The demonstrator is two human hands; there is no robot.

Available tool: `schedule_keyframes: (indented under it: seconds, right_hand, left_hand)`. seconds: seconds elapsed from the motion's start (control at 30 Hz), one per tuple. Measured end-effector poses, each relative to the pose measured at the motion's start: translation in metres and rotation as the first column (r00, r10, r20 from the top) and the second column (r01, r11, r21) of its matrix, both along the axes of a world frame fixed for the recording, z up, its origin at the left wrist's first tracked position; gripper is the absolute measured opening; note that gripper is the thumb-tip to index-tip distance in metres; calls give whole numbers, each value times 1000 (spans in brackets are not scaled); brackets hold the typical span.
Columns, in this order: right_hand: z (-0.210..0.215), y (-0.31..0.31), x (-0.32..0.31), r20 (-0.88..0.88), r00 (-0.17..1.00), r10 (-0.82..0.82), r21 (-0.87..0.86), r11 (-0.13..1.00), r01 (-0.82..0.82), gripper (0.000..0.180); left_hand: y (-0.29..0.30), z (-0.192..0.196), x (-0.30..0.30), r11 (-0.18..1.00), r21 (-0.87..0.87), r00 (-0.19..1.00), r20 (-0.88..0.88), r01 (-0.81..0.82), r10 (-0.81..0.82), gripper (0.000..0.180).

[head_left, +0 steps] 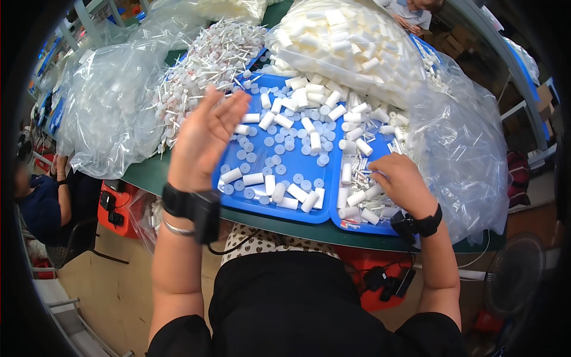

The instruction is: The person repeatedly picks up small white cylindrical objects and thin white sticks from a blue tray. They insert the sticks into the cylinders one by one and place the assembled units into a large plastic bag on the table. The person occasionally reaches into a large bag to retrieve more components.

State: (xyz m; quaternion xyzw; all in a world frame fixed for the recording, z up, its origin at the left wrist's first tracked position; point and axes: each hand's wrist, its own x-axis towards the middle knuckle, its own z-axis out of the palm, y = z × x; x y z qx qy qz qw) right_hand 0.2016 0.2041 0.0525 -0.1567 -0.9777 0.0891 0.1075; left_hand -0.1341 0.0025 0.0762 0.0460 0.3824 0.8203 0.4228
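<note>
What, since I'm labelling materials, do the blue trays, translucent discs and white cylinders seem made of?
Blue trays: probably glossy plastic, given the sheen. Translucent discs: plastic or silicone, smooth; blue shows through. White cylinders: matte, perhaps foam or fibre, with no clear shine.

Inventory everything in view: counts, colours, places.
Table: one, green, centre
Trays: two near, blue, on table
Cylinders: many, white, trays and bag
Discs: many, translucent, mainly left tray
Sticks: many, white, heaped left
Filled bag: one, clear, far side
Other bags: several, clear, both sides
Stool-like objects: two, red, below table
Fan: one, dark, right
Other people: two, navy and pale tops, edges
Wrist devices: two, black, both wrists
Left hand: one, bare, centre-left
Right hand: one, bare, over right tray
</note>
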Motion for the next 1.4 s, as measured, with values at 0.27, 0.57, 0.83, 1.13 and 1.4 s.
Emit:
schedule_keyframes:
  seconds: [0.27,0.57,0.83,1.13,1.4]
  right_hand:
    - [-10,-6,-8,148,989,21,106,994,-37,9]
    - [-12,2,-3,147,988,-50,-83,995,63,9]
    - [8,-8,-3,-124,986,-107,-243,967,75,10]
    - [27,-54,-19,-261,965,28,-202,976,-83,10]
    - [31,-66,-24,-260,964,63,-188,975,-115,9]
  left_hand:
    - [3,-77,91,853,-518,125,-844,61,-521,26]
    - [24,-95,98,797,-603,-227,-772,-33,-593,20]
    - [17,-94,86,834,-552,-74,-832,8,-550,18]
    - [8,-62,106,850,-166,844,-126,500,-521,27]
    - [-4,-84,126,839,244,784,304,486,-542,43]
